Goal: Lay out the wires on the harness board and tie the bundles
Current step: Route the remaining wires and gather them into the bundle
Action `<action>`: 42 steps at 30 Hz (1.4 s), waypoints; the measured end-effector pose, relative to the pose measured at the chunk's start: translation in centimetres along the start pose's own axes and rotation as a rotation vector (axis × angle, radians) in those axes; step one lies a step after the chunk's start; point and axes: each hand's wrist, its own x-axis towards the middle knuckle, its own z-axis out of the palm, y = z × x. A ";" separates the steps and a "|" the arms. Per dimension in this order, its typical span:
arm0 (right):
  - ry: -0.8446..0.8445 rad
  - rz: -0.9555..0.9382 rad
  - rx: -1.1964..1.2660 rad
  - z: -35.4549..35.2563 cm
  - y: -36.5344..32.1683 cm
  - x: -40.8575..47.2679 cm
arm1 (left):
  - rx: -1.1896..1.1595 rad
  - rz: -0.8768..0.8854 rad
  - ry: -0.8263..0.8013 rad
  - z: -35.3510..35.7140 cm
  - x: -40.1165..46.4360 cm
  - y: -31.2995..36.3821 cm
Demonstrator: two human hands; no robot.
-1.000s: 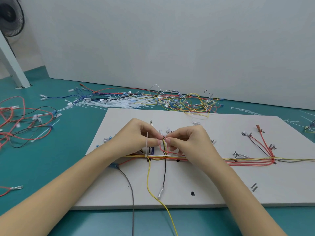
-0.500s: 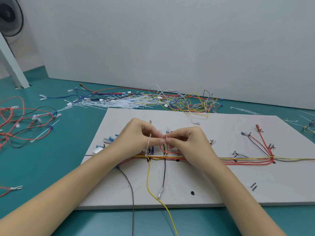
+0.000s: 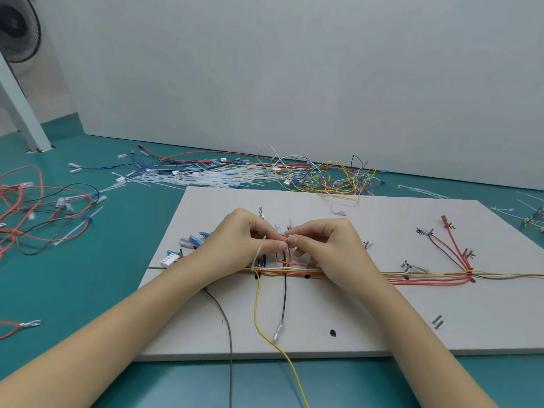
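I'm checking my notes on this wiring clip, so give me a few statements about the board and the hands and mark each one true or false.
1. Both hands, left hand and right hand, meet over the wire bundle. True.
2. A yellow wire hangs off the near edge of the harness board. True.
3. The loose cable ties lie on the board. False: they lie on the green table beyond it.
4. The board is black. False: it is pale grey.

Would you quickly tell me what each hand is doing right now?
Left hand: closed, fingertips pinching the red wire above the bundle.
Right hand: closed, pinching the same wire.
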 end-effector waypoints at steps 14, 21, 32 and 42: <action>0.016 0.050 0.049 0.2 -0.2 -0.1 | 0.009 0.013 -0.005 0.1 -0.1 0.1; 0.006 0.101 0.108 0.1 -0.4 -0.1 | 0.041 0.047 0.014 0.0 -0.2 0.3; -0.063 0.167 0.138 -0.5 -0.3 0.1 | 0.022 0.025 0.015 -0.3 -0.3 0.6; -0.058 -0.015 0.017 0.0 -0.3 0.1 | -0.107 -0.037 0.016 -0.2 -0.5 0.7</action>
